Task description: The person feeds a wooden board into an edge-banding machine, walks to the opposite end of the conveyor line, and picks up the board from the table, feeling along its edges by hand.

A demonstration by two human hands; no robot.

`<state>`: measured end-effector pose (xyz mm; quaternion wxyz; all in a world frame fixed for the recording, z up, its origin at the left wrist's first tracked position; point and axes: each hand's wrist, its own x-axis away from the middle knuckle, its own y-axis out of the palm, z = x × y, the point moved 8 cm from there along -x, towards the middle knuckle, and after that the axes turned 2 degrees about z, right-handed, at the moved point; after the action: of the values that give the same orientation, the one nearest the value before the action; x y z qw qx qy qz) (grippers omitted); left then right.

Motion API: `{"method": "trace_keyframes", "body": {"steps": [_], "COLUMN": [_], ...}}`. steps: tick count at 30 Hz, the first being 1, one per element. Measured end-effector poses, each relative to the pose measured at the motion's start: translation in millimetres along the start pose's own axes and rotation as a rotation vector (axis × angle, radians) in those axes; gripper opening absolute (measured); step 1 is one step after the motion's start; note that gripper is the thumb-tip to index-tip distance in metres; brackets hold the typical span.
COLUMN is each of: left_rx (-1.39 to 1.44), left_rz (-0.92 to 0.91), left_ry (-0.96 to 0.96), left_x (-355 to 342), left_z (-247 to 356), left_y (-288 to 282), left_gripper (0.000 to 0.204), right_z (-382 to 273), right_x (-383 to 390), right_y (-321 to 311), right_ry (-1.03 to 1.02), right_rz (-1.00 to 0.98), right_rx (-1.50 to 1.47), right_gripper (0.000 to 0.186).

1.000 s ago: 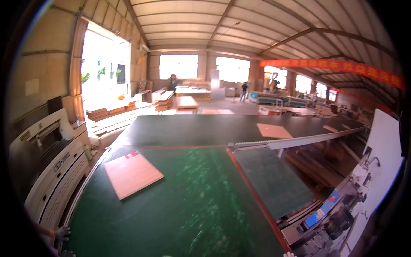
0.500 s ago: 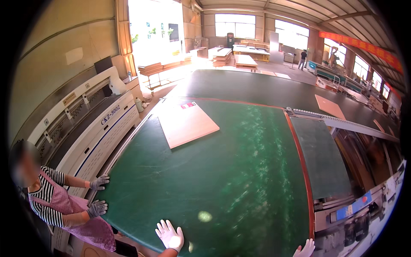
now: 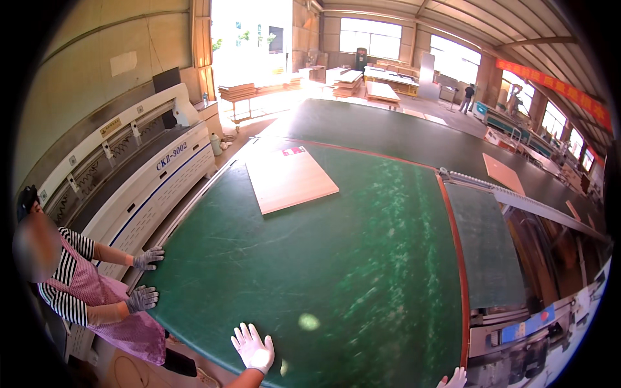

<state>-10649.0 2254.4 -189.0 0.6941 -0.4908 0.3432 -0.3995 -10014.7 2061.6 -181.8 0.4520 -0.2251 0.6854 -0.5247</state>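
Green table [image 3: 336, 271] fills the workshop — your left hand [image 3: 253, 347] rests flat, grip released, right hand [image 3: 454, 378] barely visible, grip unclear. Wooden panel [image 3: 290, 180] lies well beyond both; a co-worker's gloves [image 3: 143, 278] risk pinching — should it slide.

white knit gloves on left grip [image 3: 253, 347] and right grip [image 3: 455, 379]

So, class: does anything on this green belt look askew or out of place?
The wooden panel lies skewed, its edges at an angle to the green belt border. Worn pale streaks mark the belt. Nothing looks spilled.
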Motion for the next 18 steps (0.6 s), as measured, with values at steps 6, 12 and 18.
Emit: {"method": "trace_keyframes", "body": {"steps": [6, 12, 18], "left_rx": [-0.006, -0.183, -0.246], "left_rz": [0.009, -0.030, -0.055], "left_ry": [0.045, 0.035, 0.055], "left_x": [-3, 15, 15], "left_z": [14, 8, 14], "left_y": [1, -29, -27], "left_gripper": [0.076, 0.067, 0.064], "right_z": [5, 4, -2], "right_x": [0, -14, -15], "right_y": [-5, 15, -12], "right_ry": [0.010, -0.003, 0.047], "right_rz": [0.005, 0.007, 0.006], "right_rx": [-0.019, -0.141, -0.107], "right_gripper": [0.052, 0.061, 0.054]}}
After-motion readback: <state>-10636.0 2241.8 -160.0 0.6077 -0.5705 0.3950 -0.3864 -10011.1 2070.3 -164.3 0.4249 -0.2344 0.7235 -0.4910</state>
